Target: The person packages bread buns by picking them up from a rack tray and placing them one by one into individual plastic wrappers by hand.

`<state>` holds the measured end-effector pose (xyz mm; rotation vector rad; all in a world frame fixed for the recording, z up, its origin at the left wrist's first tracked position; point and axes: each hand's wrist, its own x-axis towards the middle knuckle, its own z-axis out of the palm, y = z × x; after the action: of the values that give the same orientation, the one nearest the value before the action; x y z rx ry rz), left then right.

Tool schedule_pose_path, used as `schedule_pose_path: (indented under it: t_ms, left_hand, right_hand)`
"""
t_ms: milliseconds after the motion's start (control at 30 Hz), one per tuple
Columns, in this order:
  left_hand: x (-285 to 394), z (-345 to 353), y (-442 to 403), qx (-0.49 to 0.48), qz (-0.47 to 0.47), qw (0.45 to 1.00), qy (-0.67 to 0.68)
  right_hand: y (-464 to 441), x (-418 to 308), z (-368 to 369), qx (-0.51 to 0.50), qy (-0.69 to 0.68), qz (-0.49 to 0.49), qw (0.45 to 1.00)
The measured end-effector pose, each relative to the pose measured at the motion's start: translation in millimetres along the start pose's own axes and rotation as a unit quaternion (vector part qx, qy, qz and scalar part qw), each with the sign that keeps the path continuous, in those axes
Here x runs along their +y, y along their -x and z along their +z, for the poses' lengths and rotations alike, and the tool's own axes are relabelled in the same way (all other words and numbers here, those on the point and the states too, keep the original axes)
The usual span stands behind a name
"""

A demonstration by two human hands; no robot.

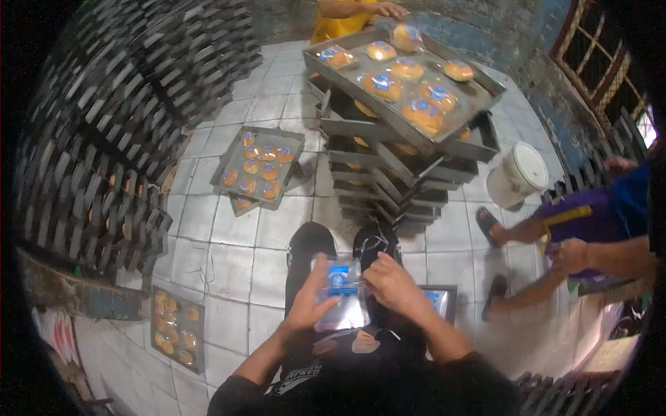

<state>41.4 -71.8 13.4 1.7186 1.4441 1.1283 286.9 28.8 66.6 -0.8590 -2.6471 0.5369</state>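
A clear plastic bag with blue print [341,299] lies over my lap, seemingly on top of others like it. My left hand [311,297] grips its left side, with the thumb across the front. At the bag's right edge is my right hand [395,286], its fingers curled closed in a pinch against the plastic. The fingertips of that hand are partly hidden. Under my right forearm, a tray [451,299] shows blue-printed plastic.
Ahead stands a tall stack of metal trays [395,159], the top one bearing wrapped buns [406,68]. More bun trays [295,149] [198,347] lie left. A white bucket [520,173] stands right. One person [340,24] is behind the stack, another [596,222] at right.
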Motion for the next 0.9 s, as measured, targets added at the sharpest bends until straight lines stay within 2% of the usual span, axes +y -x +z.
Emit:
schedule_pose_path:
  t_ms: [33,67,100,133,167,200,233,267,300,333,400,433,467,500,567,600,667,700,767,800,900]
  left_hand:
    - [-2,-5,-7,-0.101,-0.071,0.992,0.035]
    - [-5,-10,-14,-0.197,-0.146,0.968,0.054]
    - [-5,-10,-20,-0.197,-0.142,0.968,0.059]
    - [-4,-10,-24,-0.173,-0.227,0.944,0.166]
    - [-4,-10,-26,-0.145,-0.308,0.9,0.271]
    - [-20,-5,-26,-0.078,-0.254,0.915,0.304]
    - [-21,-4,-32,-0.068,-0.249,0.915,0.311]
    - [-24,-4,-43,0.037,-0.234,0.907,0.347]
    - [-26,-9,-45,0.14,-0.226,0.888,0.375]
    - [-29,-13,-44,0.15,-0.235,0.884,0.374]
    - [-39,-11,-41,0.164,-0.24,0.874,0.39]
    - [-45,-5,-46,0.158,-0.235,0.871,0.4]
    - [-70,8,-36,0.151,-0.253,0.88,0.374]
    - [-65,13,-36,0.164,-0.244,0.87,0.396]
    - [-55,12,-42,0.16,-0.241,0.876,0.385]
    - [-58,14,-42,0.167,-0.227,0.876,0.392]
    - [-66,18,-45,0.176,-0.239,0.877,0.377]
    - [-64,18,-49,0.196,-0.227,0.873,0.384]
    - [-55,15,-48,0.174,-0.24,0.889,0.349]
    - [-61,19,-47,0.192,-0.236,0.877,0.372]
    - [-64,15,-43,0.189,-0.231,0.871,0.391]
  right_hand:
    - [-2,4,-20,0.0,0.001,0.008,1.0]
    - [-5,9,-39,-0.084,-0.19,0.086,0.974]
    - [-3,14,-52,-0.163,-0.372,0.158,0.9]
    - [2,40,-38,-0.102,-0.522,0.164,0.831]
    - [4,65,-22,-0.048,-0.662,0.192,0.723]
    - [6,77,-5,0.012,-0.419,0.249,0.873]
    - [5,81,1,0.07,-0.139,0.274,0.949]
    - [8,90,-3,0.062,-0.131,0.26,0.955]
    - [13,88,-14,-0.004,-0.125,0.266,0.956]
    - [20,87,-26,-0.069,-0.123,0.274,0.951]
    - [17,103,-70,0.047,-0.194,0.204,0.958]
    - [-4,82,-116,0.124,-0.149,0.232,0.953]
    - [-19,97,-149,0.214,-0.099,0.195,0.952]
    - [-40,108,-182,0.283,-0.039,0.209,0.935]
    - [-80,146,-234,0.311,-0.05,0.257,0.914]
    - [-92,165,-246,0.315,-0.042,0.243,0.917]
    - [-126,229,-254,0.189,0.079,0.342,0.917]
    - [-136,282,-248,0.062,0.193,0.292,0.935]
    - [-148,336,-231,0.062,0.161,0.377,0.91]
    - [-145,310,-232,0.137,0.172,0.312,0.924]
    - [-149,231,-250,0.064,0.172,0.283,0.941]
